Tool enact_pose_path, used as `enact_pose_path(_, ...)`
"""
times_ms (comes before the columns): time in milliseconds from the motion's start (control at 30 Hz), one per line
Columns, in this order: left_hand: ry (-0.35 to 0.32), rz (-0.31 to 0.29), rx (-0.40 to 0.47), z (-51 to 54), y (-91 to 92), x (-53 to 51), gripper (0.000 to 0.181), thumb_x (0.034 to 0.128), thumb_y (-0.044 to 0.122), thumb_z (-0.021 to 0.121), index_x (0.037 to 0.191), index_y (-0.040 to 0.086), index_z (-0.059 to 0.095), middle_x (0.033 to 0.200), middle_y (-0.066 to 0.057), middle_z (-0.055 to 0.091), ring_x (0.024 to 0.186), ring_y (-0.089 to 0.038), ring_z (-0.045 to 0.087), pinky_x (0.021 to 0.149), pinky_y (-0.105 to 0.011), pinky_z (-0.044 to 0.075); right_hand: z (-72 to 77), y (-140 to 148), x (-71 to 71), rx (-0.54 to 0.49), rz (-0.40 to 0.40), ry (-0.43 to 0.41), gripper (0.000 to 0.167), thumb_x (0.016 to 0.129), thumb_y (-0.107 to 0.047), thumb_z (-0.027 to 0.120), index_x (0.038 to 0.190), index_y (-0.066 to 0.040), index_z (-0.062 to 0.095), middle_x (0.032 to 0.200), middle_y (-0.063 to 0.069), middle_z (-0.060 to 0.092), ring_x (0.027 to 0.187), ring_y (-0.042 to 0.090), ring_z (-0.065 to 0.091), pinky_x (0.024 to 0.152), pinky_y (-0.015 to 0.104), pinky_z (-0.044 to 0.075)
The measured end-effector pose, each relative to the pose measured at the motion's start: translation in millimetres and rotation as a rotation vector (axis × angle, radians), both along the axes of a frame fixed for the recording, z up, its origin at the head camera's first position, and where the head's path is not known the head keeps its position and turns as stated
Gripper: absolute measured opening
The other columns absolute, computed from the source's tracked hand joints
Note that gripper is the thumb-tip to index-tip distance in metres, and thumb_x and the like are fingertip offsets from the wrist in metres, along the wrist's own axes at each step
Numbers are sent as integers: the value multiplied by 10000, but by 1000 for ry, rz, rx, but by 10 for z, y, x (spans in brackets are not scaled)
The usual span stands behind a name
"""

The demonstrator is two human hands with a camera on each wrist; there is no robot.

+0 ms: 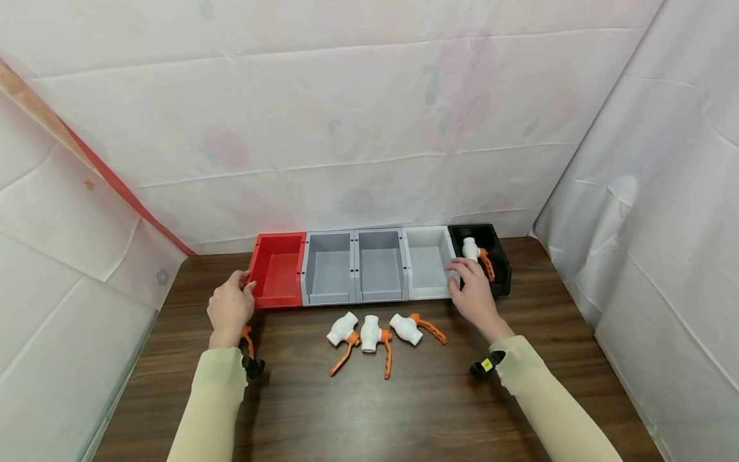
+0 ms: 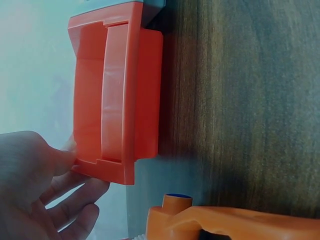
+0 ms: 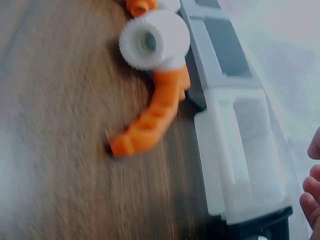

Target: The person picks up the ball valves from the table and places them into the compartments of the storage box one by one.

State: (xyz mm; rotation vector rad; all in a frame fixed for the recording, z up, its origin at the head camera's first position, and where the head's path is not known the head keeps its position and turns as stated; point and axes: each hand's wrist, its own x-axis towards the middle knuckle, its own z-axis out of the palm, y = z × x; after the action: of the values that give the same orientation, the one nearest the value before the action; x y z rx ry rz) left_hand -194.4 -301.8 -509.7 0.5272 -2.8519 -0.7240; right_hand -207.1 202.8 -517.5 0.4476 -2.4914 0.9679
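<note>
At the outer edge of the red bin (image 1: 278, 269), my left hand (image 1: 229, 307) pinches the side wall, thumb at the rim and fingers outside, as the left wrist view shows. My right hand (image 1: 475, 296) is over the border between the white bin (image 1: 428, 263) and the black bin (image 1: 503, 282), fingers loosely bent, holding nothing visible; whether it touches a rim I cannot tell. A white valve with orange handle (image 1: 470, 249) lies in the black bin, partly behind this hand. Three similar valves (image 1: 343, 329), (image 1: 371, 333), (image 1: 406, 329) lie before the bins.
Two grey bins (image 1: 329, 264), (image 1: 381, 264) stand in the row between red and white. Beside my left wrist is another orange handle (image 1: 247, 341), partly hidden. A patterned cloth (image 1: 358, 115) hangs behind the wooden table (image 1: 369, 417).
</note>
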Motion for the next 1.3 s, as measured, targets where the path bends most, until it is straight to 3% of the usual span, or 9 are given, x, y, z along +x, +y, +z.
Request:
enact_pose_path(233, 12, -9, 8, -21, 0, -8, 369, 1009, 280, 577, 1349, 141, 596, 1237, -197, 658, 915, -447, 611, 758, -574, 474, 23, -116, 157, 34, 76, -10, 181, 905, -10, 652, 1070, -64, 703, 1244, 122, 610, 1155, 308, 574, 895, 475, 500)
enact_pose_path(467, 11, 1, 14, 3, -1, 4, 382, 1013, 282, 567, 1364, 133, 588, 1249, -203, 650, 926, -452, 606, 781, -579, 470, -31, -273, 333, 72, 215, -123, 180, 913, -29, 674, 1084, -79, 701, 1088, 29, 657, 874, 139, 623, 746, 359, 544)
enact_pose_path(600, -5, 14, 21, 9, 13, 16, 385, 1015, 283, 565, 1371, 138, 583, 1258, -206, 645, 929, -448, 604, 787, -577, 470, -54, -361, 415, 175, 286, -201, 222, 913, -86, 699, 1132, -124, 701, 1090, -31, 648, 820, 49, 598, 711, 290, 529)
enact_pose_path(767, -1, 19, 18, 10, 22, 8, 383, 1015, 285, 560, 1372, 146, 582, 1253, -206, 647, 938, -451, 603, 794, -581, 472, -47, -465, 491, 374, 277, -211, 346, 890, -226, 735, 1228, -191, 668, 1125, -59, 619, 715, 35, 522, 583, 255, 458)
enact_pose_path(867, 6, 21, 14, 5, 25, -2, 381, 1015, 284, 557, 1369, 145, 584, 1244, -208, 650, 939, -454, 603, 795, -584, 473, -61, -513, 512, 455, 243, -225, 402, 881, -308, 743, 1262, -220, 651, 1164, -52, 620, 773, 71, 560, 599, 282, 477)
enact_pose_path(1033, 11, 16, 11, 3, 32, -1, 384, 1014, 288, 555, 1368, 143, 584, 1246, -214, 647, 946, -457, 603, 801, -589, 476, -87, -572, 529, 500, 221, -228, 421, 865, -341, 758, 1253, -206, 664, 1210, -8, 636, 1057, 179, 623, 783, 393, 549)
enact_pose_path(1300, 19, 20, 9, 6, 30, 14, 375, 1015, 285, 551, 1361, 146, 593, 1217, -209, 661, 963, -472, 602, 794, -596, 476, -82, -623, 541, 530, 335, -240, 420, 855, -278, 782, 1249, -179, 677, 1237, 26, 622, 1117, 213, 555, 893, 394, 508)
